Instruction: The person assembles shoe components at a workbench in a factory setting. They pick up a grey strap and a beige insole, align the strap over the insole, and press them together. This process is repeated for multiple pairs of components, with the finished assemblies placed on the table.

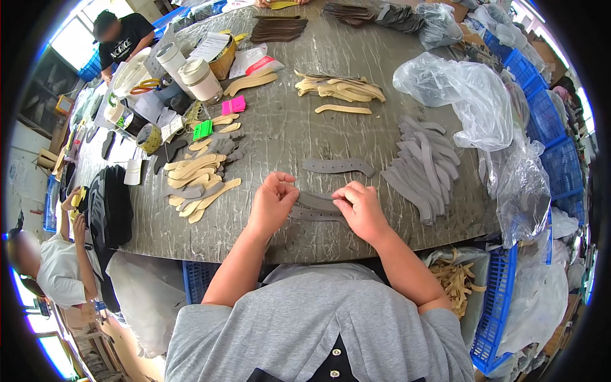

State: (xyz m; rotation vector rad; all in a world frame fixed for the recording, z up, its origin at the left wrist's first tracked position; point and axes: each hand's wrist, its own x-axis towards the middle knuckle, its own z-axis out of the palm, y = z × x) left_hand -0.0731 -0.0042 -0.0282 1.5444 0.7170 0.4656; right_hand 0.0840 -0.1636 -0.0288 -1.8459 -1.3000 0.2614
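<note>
Evidently, one grey strip [316,202] is held over the table [267,127], its ends pinched by the fingers of the left hand [275,200] and right hand [361,210]. Probably light and pliable, it is best gripped there. One perforated strip [337,166] is seen beyond, another [318,215] nearer; the grey pile [423,169] cannot be counted.

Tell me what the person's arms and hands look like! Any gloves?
No gloves: the left hand and right hand are both bare. The forearms are bare too, with no watch or bracelet showing. Short, soft-looking grey sleeves cover the upper arms, matching the grey shirt.
</note>
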